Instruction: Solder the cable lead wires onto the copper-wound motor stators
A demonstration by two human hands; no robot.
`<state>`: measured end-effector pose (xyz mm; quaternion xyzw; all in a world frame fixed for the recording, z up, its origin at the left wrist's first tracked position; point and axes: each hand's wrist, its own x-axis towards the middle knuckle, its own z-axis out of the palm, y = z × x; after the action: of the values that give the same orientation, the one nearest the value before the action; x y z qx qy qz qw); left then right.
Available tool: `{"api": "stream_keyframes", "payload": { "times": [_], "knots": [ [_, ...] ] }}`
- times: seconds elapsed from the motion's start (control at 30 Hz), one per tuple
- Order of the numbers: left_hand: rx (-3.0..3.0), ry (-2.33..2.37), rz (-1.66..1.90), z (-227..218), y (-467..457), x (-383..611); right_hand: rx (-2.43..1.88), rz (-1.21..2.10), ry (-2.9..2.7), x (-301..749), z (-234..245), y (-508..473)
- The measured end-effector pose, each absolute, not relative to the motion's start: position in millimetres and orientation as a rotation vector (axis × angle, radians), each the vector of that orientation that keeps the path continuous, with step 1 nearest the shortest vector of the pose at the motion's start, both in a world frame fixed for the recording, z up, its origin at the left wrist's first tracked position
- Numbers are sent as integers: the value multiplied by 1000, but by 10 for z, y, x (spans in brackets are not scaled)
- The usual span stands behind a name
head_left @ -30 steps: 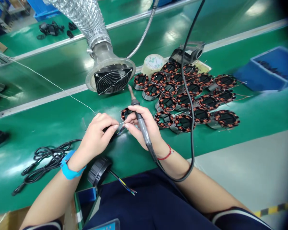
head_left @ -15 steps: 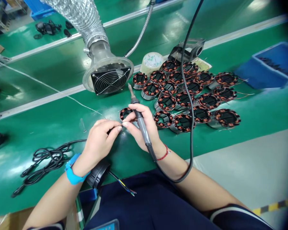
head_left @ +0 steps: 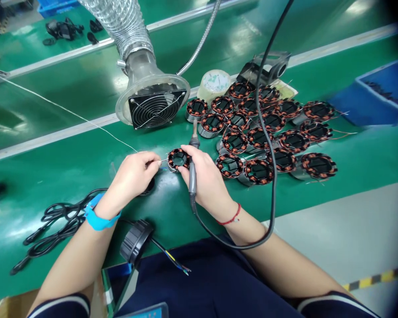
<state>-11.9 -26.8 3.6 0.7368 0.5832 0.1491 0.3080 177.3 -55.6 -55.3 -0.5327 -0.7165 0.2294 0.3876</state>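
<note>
My left hand (head_left: 135,174) pinches a thin silvery solder wire (head_left: 116,138) that comes in from the upper left, and its short end points at a copper-wound motor stator (head_left: 178,160). My right hand (head_left: 207,183) is closed around a soldering iron (head_left: 193,174), tip pointing up and away from the stator. Thumb and fingertips of that same hand also touch the stator's right side. Partly hidden by my left hand is a dark round part (head_left: 148,187). Nearer my body lies a black ribbed cap (head_left: 136,240) with coloured wire ends.
Several stators (head_left: 262,137) crowd the bench to the right. A fume duct with a fan grille (head_left: 157,109) hangs ahead. The iron's cable (head_left: 272,176) loops over my right forearm. Coiled black cables (head_left: 58,221) lie left; a blue bin (head_left: 381,95) stands far right.
My hands have moved apart. The right hand has turned the iron more upright and now touches the stator's rim; the left has shifted left, with the wire end now visible.
</note>
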Motion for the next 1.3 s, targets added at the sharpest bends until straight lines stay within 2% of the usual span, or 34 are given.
{"api": "stream_keyframes", "payload": {
  "times": [0.17, 0.47, 0.63, 1.3],
  "knots": [
    [1863, 1573, 386, 12, -289, -140, -1220, 673, -1831, 1804, -527, -472],
    [1847, 1602, 396, -44, -247, -153, -1060, 662, -1347, 1942, -501, -720],
    [1862, 1589, 421, -48, -241, -139, -917, 787, -1376, 1962, -593, -785],
    [1795, 1613, 481, -49, -249, -91, -1022, 961, -1377, 1954, -589, -786]
  ]
}}
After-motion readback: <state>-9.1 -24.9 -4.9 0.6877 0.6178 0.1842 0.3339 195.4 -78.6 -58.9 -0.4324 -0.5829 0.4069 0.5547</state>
